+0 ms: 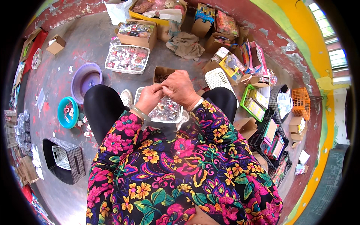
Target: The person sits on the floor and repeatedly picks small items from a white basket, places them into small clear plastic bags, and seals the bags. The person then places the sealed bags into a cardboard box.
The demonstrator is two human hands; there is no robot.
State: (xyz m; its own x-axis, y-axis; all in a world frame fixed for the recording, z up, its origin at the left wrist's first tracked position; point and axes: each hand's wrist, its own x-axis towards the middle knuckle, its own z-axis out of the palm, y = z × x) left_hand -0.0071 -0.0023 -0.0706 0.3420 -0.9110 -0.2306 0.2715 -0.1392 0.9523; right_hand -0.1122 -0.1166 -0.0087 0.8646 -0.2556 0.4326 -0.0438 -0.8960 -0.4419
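My left hand (149, 98) and my right hand (179, 87) meet at the fingertips in front of me, above my lap. Both are closed in a pinch, and whatever lies between the fingers is too small or hidden to name. Beneath them, between my feet, sits a white plastic basket (177, 119) of small clear-wrapped packets, partly covered by my hands. Just beyond the right hand is a small brown cardboard box (160, 70) with dark brown contents, also partly hidden.
Farther off stand another white basket (108, 66) of packets and a cardboard box (137, 40). On the left are a purple basin (76, 83), a teal basin (61, 112) and a checkered bin (77, 165). A green tray (244, 98) and black crates (258, 129) line the right.
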